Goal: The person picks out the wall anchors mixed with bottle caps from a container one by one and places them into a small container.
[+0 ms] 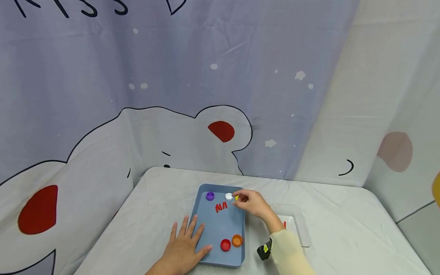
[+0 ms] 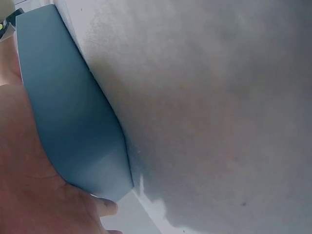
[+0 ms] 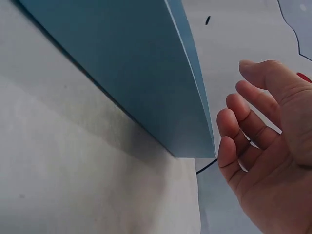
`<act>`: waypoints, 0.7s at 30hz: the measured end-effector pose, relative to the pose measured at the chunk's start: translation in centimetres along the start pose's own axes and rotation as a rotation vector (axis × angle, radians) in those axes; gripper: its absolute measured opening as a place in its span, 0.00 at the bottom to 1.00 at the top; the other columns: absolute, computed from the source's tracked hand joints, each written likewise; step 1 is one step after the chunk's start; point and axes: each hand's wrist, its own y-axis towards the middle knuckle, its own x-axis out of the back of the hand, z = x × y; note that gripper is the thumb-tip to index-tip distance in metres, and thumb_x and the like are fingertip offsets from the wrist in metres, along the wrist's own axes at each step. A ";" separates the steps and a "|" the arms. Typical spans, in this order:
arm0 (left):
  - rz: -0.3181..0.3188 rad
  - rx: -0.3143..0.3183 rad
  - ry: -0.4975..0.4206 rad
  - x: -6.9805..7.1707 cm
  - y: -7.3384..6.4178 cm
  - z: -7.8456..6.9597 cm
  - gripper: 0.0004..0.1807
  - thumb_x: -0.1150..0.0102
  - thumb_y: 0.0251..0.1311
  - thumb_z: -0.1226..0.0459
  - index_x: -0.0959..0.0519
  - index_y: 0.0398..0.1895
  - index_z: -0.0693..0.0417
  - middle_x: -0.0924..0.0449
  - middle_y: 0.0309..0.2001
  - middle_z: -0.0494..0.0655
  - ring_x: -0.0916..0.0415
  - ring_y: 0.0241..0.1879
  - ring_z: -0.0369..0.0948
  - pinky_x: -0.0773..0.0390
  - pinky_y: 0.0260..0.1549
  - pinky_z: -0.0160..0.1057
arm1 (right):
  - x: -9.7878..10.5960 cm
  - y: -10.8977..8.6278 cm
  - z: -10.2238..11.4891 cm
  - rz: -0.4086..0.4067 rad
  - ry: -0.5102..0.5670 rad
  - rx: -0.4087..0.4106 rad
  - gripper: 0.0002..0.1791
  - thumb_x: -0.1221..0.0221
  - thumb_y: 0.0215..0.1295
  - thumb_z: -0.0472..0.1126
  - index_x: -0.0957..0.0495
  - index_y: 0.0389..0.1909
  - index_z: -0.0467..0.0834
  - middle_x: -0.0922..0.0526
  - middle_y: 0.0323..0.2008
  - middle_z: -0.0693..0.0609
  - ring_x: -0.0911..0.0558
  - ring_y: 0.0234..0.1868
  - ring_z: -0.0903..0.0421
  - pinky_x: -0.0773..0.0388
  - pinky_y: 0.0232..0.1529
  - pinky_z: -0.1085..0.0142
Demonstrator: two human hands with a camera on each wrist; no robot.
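Note:
A blue-grey rectangular tray (image 1: pixel 220 229) lies on the cloth-covered table. Over its far right corner, my right hand (image 1: pixel 252 202) has loosely bent fingers around a small yellow round piece (image 1: pixel 236 198), mostly hidden in the head view. The right wrist view shows a gap between thumb and fingers and nothing in it. Just left of that hand sits a white round cap (image 1: pixel 228 196); a purple one (image 1: pixel 210 196) is farther left. Several short red sticks (image 1: pixel 221 207) lie below them. My left hand (image 1: pixel 182 244), fingers spread, rests at the tray's near left edge.
A red cap (image 1: pixel 225 245) and an orange cap (image 1: pixel 237 240) sit at the tray's near right. Partly behind the right forearm, a white tray (image 1: pixel 291 223) with a red stick lies in a clear container (image 1: pixel 304 233). A printed curtain (image 1: pixel 220 88) hangs behind the table.

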 end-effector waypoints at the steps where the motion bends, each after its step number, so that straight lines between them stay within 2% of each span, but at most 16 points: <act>1: 0.000 0.001 0.001 0.0 0.0 0.0 0.48 0.61 0.65 0.27 0.32 0.75 0.50 0.47 0.79 0.56 0.60 0.79 0.62 0.62 0.69 0.73 | -0.1 0.1 0.0 0.003 -0.002 0.006 0.16 0.32 0.63 0.40 0.15 0.50 0.39 0.20 0.29 0.57 0.24 0.31 0.61 0.26 0.32 0.69; 10: 0.003 0.004 -0.007 0.1 0.0 0.0 0.47 0.61 0.65 0.27 0.32 0.75 0.50 0.48 0.80 0.56 0.60 0.79 0.62 0.63 0.69 0.73 | -0.9 1.4 0.2 0.073 -0.046 0.026 0.15 0.31 0.62 0.38 0.15 0.48 0.38 0.20 0.29 0.57 0.24 0.30 0.61 0.25 0.33 0.70; 15: 0.005 0.003 -0.009 -0.2 0.0 0.3 0.47 0.61 0.66 0.27 0.33 0.76 0.50 0.48 0.80 0.55 0.60 0.79 0.62 0.63 0.69 0.72 | -1.4 2.0 -0.2 0.119 -0.131 0.063 0.14 0.30 0.61 0.36 0.15 0.47 0.37 0.21 0.28 0.57 0.25 0.30 0.62 0.25 0.32 0.69; 21: -0.007 -0.012 -0.009 -0.1 0.0 0.3 0.47 0.60 0.66 0.28 0.33 0.75 0.50 0.48 0.80 0.56 0.60 0.79 0.62 0.63 0.69 0.72 | -2.0 2.6 -0.7 0.144 -0.256 0.049 0.12 0.29 0.61 0.38 0.13 0.46 0.41 0.20 0.30 0.57 0.25 0.33 0.60 0.24 0.34 0.67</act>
